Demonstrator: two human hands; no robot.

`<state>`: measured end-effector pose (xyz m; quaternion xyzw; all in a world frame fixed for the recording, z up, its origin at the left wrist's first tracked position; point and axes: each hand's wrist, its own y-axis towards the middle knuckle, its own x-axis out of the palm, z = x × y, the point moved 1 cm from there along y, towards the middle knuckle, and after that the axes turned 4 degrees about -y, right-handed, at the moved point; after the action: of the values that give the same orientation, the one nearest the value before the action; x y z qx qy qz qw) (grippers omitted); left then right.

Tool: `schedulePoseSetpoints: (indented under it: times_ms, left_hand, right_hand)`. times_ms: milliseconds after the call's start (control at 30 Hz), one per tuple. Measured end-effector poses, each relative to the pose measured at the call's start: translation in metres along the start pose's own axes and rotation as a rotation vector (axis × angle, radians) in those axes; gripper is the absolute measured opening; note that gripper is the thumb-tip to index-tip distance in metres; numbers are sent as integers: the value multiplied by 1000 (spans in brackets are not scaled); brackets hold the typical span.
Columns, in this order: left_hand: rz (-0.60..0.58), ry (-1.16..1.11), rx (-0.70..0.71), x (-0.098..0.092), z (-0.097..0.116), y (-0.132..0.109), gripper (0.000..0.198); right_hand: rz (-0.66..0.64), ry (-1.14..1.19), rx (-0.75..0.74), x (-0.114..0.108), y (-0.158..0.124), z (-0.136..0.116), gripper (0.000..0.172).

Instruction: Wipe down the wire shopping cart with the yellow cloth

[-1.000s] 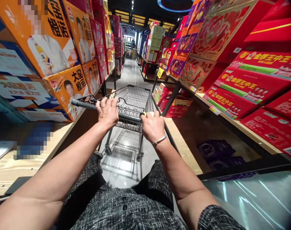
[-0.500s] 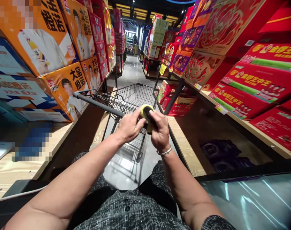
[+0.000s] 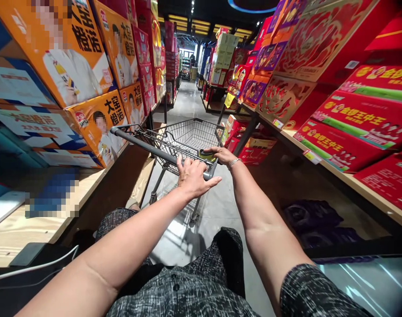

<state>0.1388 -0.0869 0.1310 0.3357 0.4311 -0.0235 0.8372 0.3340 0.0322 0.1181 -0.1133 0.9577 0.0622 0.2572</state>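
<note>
My left hand (image 3: 193, 177) lies over the right end of the shopping cart's dark handle (image 3: 144, 146); its fingers reach over the bar and its thumb sticks out to the right. Beside it, my right hand (image 3: 223, 156), with a bracelet at the wrist, holds a small black and yellow-green object (image 3: 206, 154) at the cart's near right corner. What that object is cannot be made out. The wire cart (image 3: 196, 132) stands at an angle in front of me, with its basket pointing away down the aisle.
Stacked orange drink cartons (image 3: 95, 123) line the left shelf. Red boxes (image 3: 359, 110) fill the right shelf, which has a wooden edge (image 3: 340, 169). Purple packs (image 3: 315, 215) lie low on the right. The tiled floor (image 3: 187, 99) of the aisle runs ahead between the shelves.
Both hands were together over the black and yellow-green object. My left hand has moved onto the cart handle; my right hand has moved the object forward and down to the cart.
</note>
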Motion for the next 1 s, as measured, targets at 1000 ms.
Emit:
schedulePoseSetpoints:
  times_ms: [1000]
  left_hand:
    - [-174, -44, 61, -90, -105, -5, 41]
  right_hand:
    - [189, -561, -288, 75, -16, -7, 62]
